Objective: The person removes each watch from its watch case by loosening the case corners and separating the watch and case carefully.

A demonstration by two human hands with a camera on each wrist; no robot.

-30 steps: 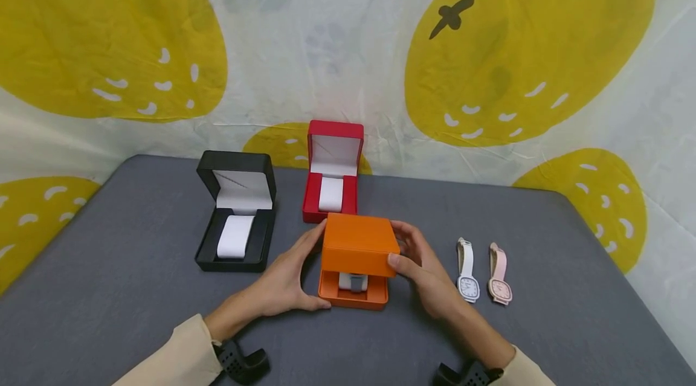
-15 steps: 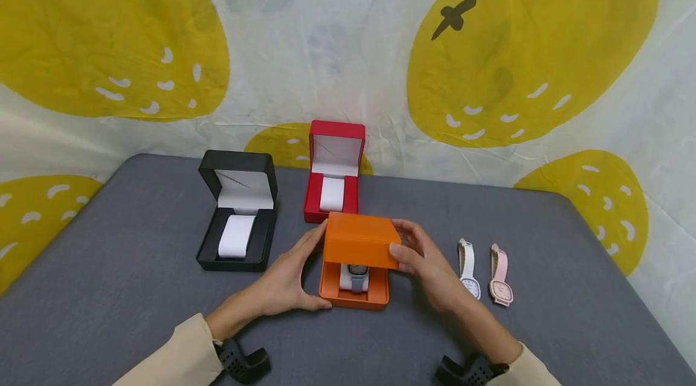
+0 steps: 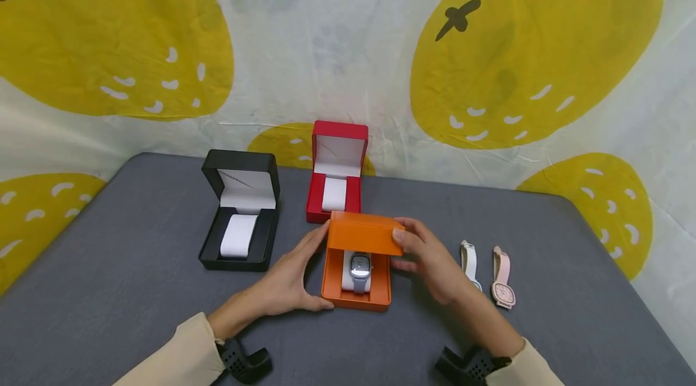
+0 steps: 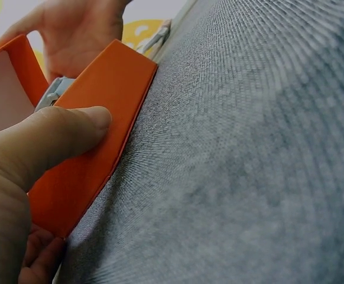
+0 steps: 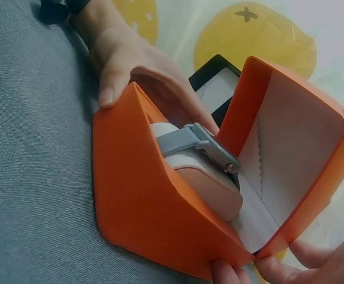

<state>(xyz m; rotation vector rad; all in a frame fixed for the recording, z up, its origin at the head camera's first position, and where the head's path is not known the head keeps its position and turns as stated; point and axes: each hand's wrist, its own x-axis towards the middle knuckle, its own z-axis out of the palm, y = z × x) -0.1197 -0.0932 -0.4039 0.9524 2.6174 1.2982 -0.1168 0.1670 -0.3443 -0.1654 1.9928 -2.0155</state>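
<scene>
An orange watch box point(image 3: 337, 300) stands on the table with its lid point(image 3: 359, 234) partly raised. Inside, a watch with a grey strap point(image 3: 360, 271) is wrapped round a white cushion point(image 5: 204, 188). My left hand point(image 3: 285, 283) holds the base from the left side, thumb point(image 4: 80, 124) on the front wall and fingers toward the back. On the other side my right hand point(image 3: 432, 262) grips the lid, its thumb on the front right corner. In the right wrist view, other fingertips of that hand lie near the hinge.
An open black watch box point(image 3: 203, 256) stands at the left, with a white cushion in it. Behind the orange box is an open red watch box point(image 3: 353, 189). A white watch point(image 3: 469, 259), partly hidden by my right arm, and a pink watch point(image 3: 502, 286) lie at the right.
My right hand has tilted the lid farther up and back, so the watch face now shows. The left hand keeps its place on the base.
</scene>
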